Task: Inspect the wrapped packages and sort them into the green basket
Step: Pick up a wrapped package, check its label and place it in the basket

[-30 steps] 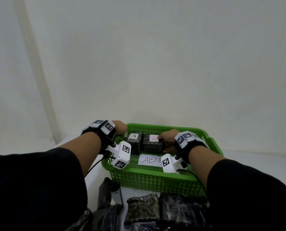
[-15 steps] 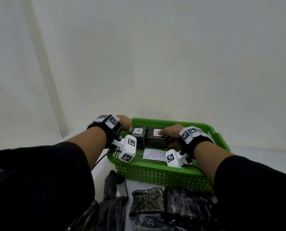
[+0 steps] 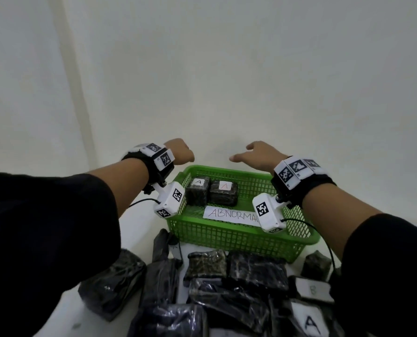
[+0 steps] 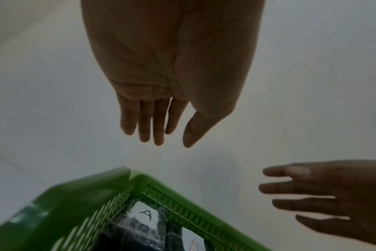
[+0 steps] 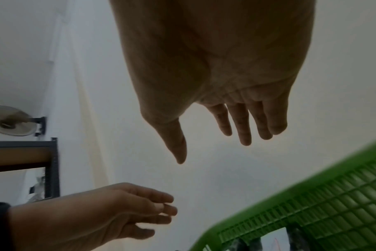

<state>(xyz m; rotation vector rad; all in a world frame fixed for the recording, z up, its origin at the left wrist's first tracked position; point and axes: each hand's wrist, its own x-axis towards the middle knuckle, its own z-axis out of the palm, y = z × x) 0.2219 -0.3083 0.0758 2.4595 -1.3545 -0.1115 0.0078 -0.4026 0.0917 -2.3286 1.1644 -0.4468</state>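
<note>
The green basket (image 3: 226,235) stands on the white table. Inside it, at the far left corner, two dark wrapped packages lie side by side, one with a black A label (image 3: 197,193) and one with a red A label (image 3: 224,192). A paper sign reading ABNORMAL (image 3: 229,214) lies in front of them. My left hand (image 3: 181,154) and right hand (image 3: 256,155) hover above the basket's far rim, both empty. In the wrist views the left hand's fingers (image 4: 152,122) and the right hand's fingers (image 5: 245,122) hang straight and relaxed.
A heap of dark wrapped packages (image 3: 226,283) lies on the table before the basket, among them one labelled B (image 3: 312,290) and one labelled A (image 3: 309,322). A white wall rises close behind the basket. A dark shelf frame (image 5: 52,168) stands at the left.
Both hands have risen out of the basket and let go of the packages. The red A package now lies beside the black A one.
</note>
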